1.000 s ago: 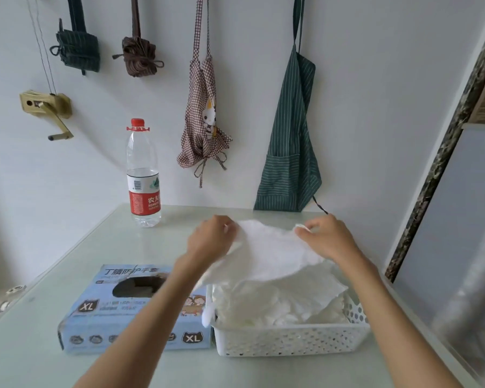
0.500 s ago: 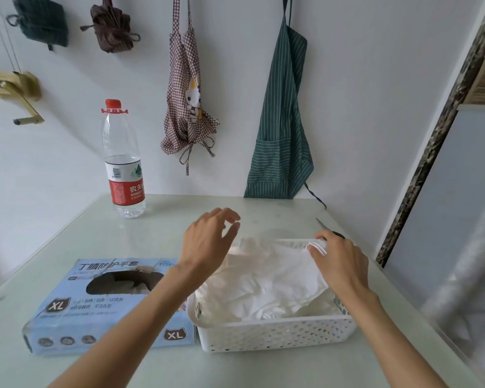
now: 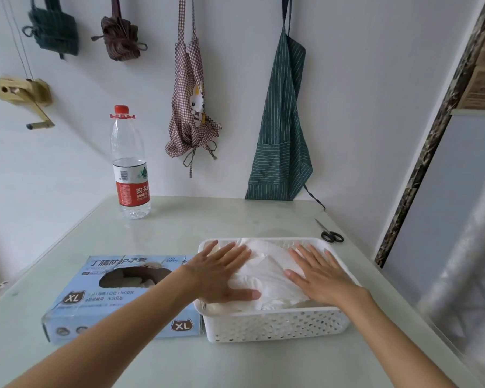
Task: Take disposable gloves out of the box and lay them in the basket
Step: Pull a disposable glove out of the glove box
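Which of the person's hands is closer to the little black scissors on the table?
The right hand. It presses flat on the gloves in the basket, nearer the scissors. The left hand lies farther away, toward the box.

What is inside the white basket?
White gloves piled in the basket, with the left hand and right hand flat on top. Anything beneath the pile is covered.
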